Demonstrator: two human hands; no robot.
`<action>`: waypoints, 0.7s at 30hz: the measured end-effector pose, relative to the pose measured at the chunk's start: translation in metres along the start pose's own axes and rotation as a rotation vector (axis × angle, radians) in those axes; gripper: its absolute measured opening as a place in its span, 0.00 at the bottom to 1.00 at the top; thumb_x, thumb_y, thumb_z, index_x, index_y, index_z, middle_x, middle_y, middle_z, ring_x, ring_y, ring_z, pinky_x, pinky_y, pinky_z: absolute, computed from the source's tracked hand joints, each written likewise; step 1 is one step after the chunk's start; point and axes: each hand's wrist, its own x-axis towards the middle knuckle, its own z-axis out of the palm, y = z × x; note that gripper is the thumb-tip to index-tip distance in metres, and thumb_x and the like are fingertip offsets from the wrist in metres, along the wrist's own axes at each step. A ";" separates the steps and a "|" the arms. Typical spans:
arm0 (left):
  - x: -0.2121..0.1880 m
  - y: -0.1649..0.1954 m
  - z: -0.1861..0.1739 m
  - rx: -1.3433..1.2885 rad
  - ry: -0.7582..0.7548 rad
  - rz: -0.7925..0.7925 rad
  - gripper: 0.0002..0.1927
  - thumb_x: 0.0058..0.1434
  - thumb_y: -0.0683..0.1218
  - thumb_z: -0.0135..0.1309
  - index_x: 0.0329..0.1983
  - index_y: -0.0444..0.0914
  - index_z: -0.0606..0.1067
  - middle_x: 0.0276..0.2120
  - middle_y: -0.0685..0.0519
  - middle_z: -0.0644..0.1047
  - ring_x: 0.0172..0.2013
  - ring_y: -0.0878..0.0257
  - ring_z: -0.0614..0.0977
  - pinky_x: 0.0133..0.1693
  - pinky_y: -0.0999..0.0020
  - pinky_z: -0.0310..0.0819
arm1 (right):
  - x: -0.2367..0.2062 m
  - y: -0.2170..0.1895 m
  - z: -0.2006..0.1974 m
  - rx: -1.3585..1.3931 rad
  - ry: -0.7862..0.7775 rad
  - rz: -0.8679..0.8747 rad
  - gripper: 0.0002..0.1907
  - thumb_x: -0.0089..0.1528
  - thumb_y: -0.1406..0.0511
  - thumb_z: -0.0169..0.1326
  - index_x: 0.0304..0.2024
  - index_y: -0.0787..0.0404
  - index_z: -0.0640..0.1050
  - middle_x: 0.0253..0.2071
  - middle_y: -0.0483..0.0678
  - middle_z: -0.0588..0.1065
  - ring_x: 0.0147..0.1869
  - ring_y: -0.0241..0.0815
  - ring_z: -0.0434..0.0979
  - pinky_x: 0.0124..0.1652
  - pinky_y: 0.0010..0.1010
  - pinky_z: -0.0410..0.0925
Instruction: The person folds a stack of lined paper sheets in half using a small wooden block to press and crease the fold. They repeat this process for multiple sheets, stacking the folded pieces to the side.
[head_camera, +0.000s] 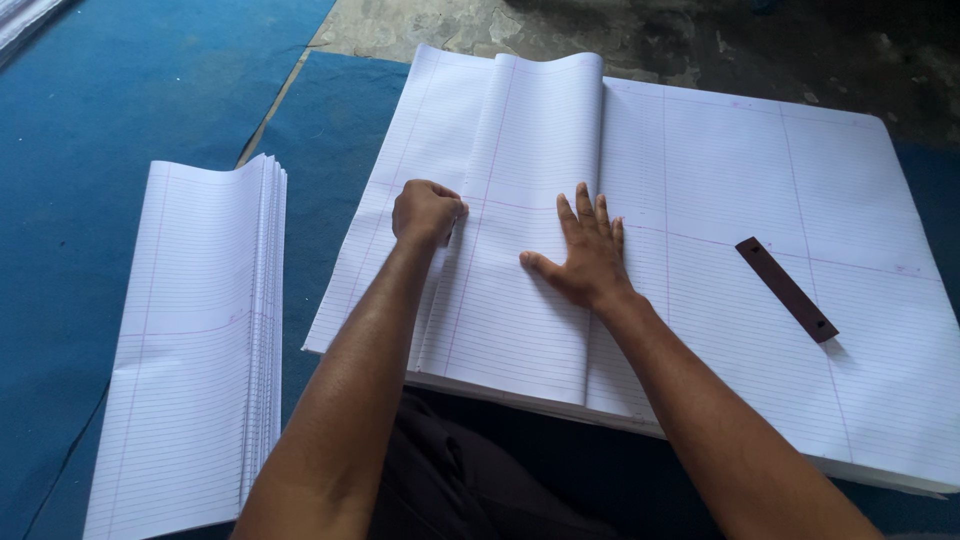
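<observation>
While a blue mat (120, 110) is covering the floor on the left and running under everything near the camera, a folded pile (190, 340) of ruled sheets is lying on it at the far left, its stacked edges showing along the right side. Just right of that pile, well apart from it, a big stack (880, 340) of ruled paper is lying flat. The left hand (427, 211) is sitting closed in a fist, knuckles pressing on the stack's left part, seemingly pinching the sheet's edge. Beside it a folded sheet (520, 300) is lying doubled over, its fold bulging up at the far end. The right hand (585, 250) is resting open and flat on that sheet, fingers spread, holding nothing. Farther right, a dark brown strip (786, 288) is lying slantwise on the stack. Beyond the paper, bare grey concrete (560, 25) is showing, stained and rough
</observation>
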 end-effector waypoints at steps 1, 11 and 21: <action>0.000 0.000 0.000 0.011 0.000 0.000 0.05 0.56 0.44 0.65 0.34 0.40 0.82 0.23 0.52 0.83 0.18 0.68 0.79 0.25 0.72 0.75 | 0.000 0.000 -0.001 -0.010 -0.005 -0.003 0.57 0.55 0.34 0.49 0.76 0.52 0.46 0.80 0.52 0.34 0.82 0.52 0.23 0.73 0.55 0.29; -0.001 0.003 -0.002 0.045 -0.023 -0.014 0.04 0.55 0.44 0.64 0.32 0.39 0.83 0.22 0.52 0.82 0.17 0.67 0.79 0.25 0.71 0.76 | -0.002 -0.004 -0.004 -0.098 -0.053 -0.012 0.53 0.57 0.34 0.46 0.75 0.52 0.50 0.79 0.51 0.33 0.81 0.55 0.22 0.72 0.56 0.29; 0.002 0.010 0.000 0.174 -0.013 -0.011 0.02 0.55 0.41 0.61 0.29 0.38 0.81 0.22 0.49 0.81 0.19 0.63 0.81 0.25 0.69 0.77 | 0.002 -0.004 -0.004 -0.098 -0.098 0.009 0.54 0.57 0.34 0.45 0.76 0.51 0.48 0.79 0.51 0.32 0.81 0.56 0.20 0.72 0.58 0.29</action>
